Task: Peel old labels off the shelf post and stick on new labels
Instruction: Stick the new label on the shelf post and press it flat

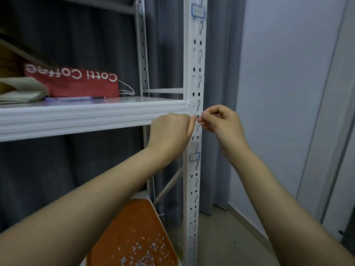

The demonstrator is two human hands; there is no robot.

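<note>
A white perforated shelf post (195, 73) runs top to bottom through the middle of the head view. A blue-bordered label (197, 10) sticks near its top, and a smaller blue-bordered label (194, 157) sits below my hands. My left hand (171, 131) lies against the post just under the shelf edge, fingers curled, thumb pressed on the post face. My right hand (221, 121) is at the same height on the post's right side, fingertips pinched together on something small at the post; what they pinch is too small to tell.
A white shelf board (76, 116) juts left from the post, bearing a red Cotti Coffee bag (76, 81), folded cloth (19, 91) and a purple pen (73, 98). Below stands an orange tray (124, 227) strewn with label scraps. Grey curtains hang behind; a pale wall rises on the right.
</note>
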